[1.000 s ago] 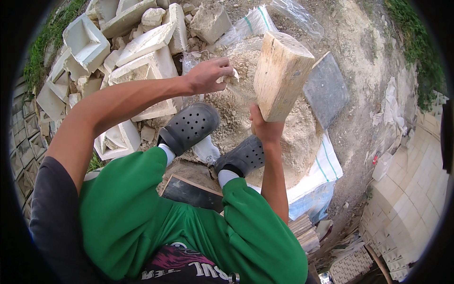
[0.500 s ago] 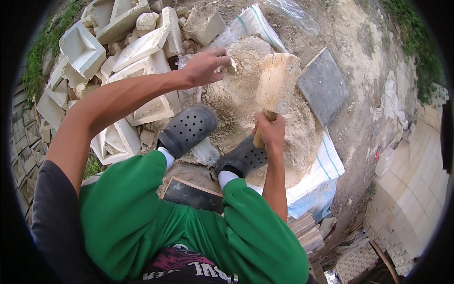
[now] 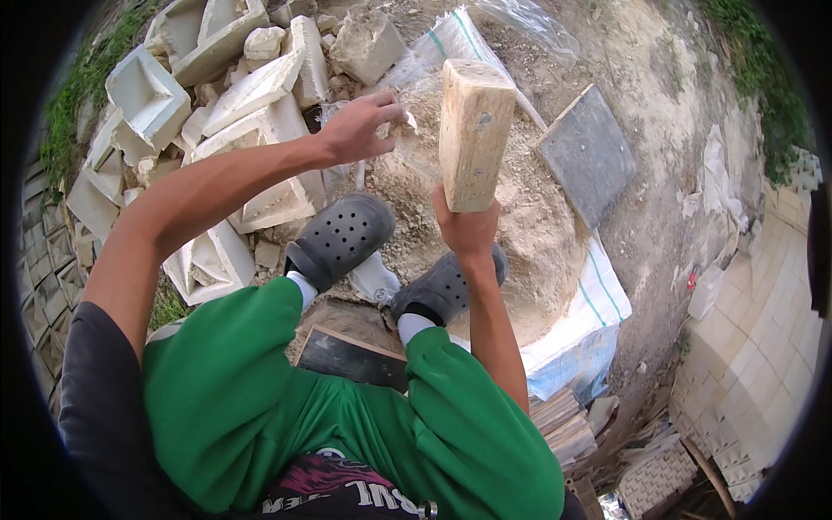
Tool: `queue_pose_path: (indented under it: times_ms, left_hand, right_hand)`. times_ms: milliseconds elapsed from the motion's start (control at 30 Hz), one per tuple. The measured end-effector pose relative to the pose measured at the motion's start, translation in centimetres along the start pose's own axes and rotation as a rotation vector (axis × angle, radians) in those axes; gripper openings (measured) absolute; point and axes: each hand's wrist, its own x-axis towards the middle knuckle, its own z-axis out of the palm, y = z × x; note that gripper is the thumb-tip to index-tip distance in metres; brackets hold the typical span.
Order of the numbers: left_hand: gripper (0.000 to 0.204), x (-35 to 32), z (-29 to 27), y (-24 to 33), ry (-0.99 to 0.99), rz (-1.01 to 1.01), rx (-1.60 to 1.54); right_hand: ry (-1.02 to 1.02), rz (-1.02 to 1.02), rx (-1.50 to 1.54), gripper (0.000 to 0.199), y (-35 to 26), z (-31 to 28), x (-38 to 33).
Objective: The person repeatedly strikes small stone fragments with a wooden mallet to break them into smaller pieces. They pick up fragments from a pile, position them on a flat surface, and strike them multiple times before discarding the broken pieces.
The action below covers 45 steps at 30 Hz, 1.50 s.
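My right hand [image 3: 468,227] is wrapped round the handle of a wooden mallet, and its blocky pale head [image 3: 475,134] stands raised over the rubble. The head hides most of the handle. My left hand [image 3: 362,130] is closed, with a small whitish chunk [image 3: 409,123] showing at its fingertips; part of this piece is hidden. Beneath both hands lies a heap of crushed tan rubble [image 3: 542,273] on a white woven sack [image 3: 598,303]. My feet, in grey clogs [image 3: 342,238], rest at the heap's near edge.
Broken cream-coloured moulded blocks [image 3: 256,95] are piled to the left. A square grey slab [image 3: 589,156] lies right of the heap. A dark board [image 3: 351,357] sits below my feet. Stacked pale tiles [image 3: 754,321] stand at the far right.
The mallet has swung left and upward, its head now tilted so that the handle is mostly hidden. My left hand has shifted slightly left and nearer with the whitish chunk.
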Motion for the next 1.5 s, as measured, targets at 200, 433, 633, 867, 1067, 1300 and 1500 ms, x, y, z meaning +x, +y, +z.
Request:
queue_pose_path:
  times_ms: [200,433,633,867,1067,1300,1500]
  left_hand:
    - [0.031,-0.5,0.0,-0.7,-0.004,0.022,-0.006]
    - [0.035,-0.6,0.1,-1.2,-0.027,0.004,0.001]
    - [0.036,-2.0,0.6,-1.1,0.020,0.101,-0.141]
    - [0.034,-3.7,1.2,-0.7,-0.039,0.158,-0.069]
    - [0.032,-1.8,1.4,0.4,0.005,0.092,-0.083]
    - [0.031,-2.2,1.8,-0.2,0.028,0.112,-0.087]
    - [0.032,-2.8,1.9,0.4,-0.017,0.127,-0.085]
  right_hand:
    - [-0.174,0.557,0.109,0.036,-1.6,-0.9,0.4]
    - [0.023,0.121,0.218,0.028,-2.1,-1.7,-1.6]
    - [-0.110,0.311,-0.027,0.036,-0.4,1.9,-0.6]
    - [-0.055,0.342,0.090,0.030,-2.6,-2.2,-1.1]
    - [0.011,0.128,0.020,0.027,2.2,0.5,-2.4]
    - [-0.106,0.631,0.110,0.026,-0.3,-3.8,-0.6]
    - [0.048,0.211,0.336,0.039,0.5,-2.1,-1.1]
